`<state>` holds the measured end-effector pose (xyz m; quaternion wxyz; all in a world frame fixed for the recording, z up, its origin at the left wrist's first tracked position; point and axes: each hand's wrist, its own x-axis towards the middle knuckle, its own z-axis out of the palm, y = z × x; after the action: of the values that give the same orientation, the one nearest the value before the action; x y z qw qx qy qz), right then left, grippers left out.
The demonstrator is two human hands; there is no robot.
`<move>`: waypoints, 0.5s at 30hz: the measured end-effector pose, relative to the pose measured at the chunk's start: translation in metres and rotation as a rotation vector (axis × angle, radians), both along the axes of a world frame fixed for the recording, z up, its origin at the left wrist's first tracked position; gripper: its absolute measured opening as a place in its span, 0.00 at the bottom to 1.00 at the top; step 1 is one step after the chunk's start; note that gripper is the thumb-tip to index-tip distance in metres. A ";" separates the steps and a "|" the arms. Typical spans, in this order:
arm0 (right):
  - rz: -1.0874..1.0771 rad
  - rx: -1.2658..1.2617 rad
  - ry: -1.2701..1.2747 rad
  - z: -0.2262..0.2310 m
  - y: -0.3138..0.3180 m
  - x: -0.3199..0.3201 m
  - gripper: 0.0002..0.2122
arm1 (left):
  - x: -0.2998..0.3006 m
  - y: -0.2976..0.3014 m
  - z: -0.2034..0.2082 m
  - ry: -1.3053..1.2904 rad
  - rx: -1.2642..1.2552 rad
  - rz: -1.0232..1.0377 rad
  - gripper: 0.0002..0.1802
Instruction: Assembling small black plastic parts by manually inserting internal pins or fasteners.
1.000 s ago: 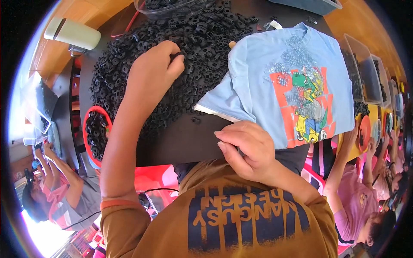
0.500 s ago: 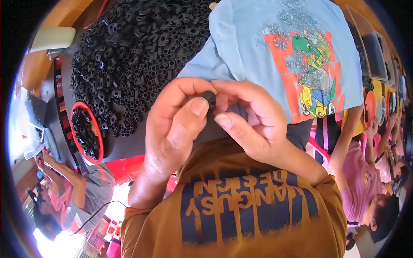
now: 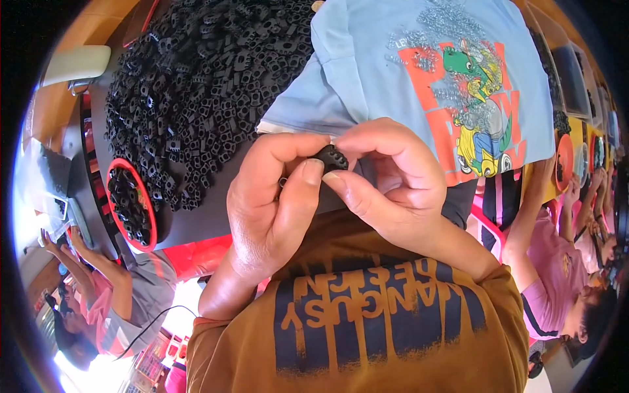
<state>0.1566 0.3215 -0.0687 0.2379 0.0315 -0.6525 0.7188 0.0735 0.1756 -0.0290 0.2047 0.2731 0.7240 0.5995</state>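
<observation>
Between my two hands is a small black plastic clip piece [image 3: 334,157] with a row of short teeth along one edge. My left hand [image 3: 268,203] pinches it between thumb and forefinger. From the other side, the thumb and forefinger of my right hand [image 3: 400,183] close on its right end. Another small dark bit shows at the inner side of the left fingers, too hidden to make out. Just beyond my hands lies a light blue shirt [image 3: 380,78] with a cartoon print, and a loose heap of tiny clear or silvery coils [image 3: 452,29] rests on it.
A large spread of loose black plastic pieces [image 3: 203,85] covers the dark table at the left. Near its edge stands a red-rimmed basket [image 3: 154,226] holding black parts. Co-workers sit at both sides, one in a pink shirt [image 3: 550,288]; trays [image 3: 567,78] line the right.
The black clip piece has turned in my fingers, so its toothed edge now shows. Both hands have shifted slightly, and the right fingers have closed in on the piece.
</observation>
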 end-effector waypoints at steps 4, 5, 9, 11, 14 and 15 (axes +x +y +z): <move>-0.052 -0.027 0.032 -0.001 -0.002 0.002 0.16 | 0.004 -0.004 -0.004 -0.078 -0.046 0.002 0.08; -0.050 -0.043 0.036 -0.001 -0.002 0.002 0.16 | 0.005 -0.004 -0.004 -0.072 -0.032 0.002 0.08; -0.021 -0.053 0.046 0.000 0.000 0.001 0.16 | 0.010 -0.003 -0.004 -0.092 -0.039 -0.003 0.07; -0.008 -0.005 0.036 0.001 0.002 0.001 0.16 | 0.010 -0.004 -0.001 -0.160 -0.016 -0.015 0.07; -0.005 0.044 0.002 0.003 0.003 0.001 0.15 | 0.010 -0.003 0.003 -0.246 0.019 -0.015 0.07; -0.005 0.019 -0.013 0.004 0.002 0.000 0.15 | 0.011 -0.002 0.003 -0.276 0.040 -0.015 0.07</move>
<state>0.1567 0.3239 -0.0652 0.2352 0.0273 -0.6609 0.7121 0.0845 0.1737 -0.0262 0.3015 0.1974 0.6749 0.6439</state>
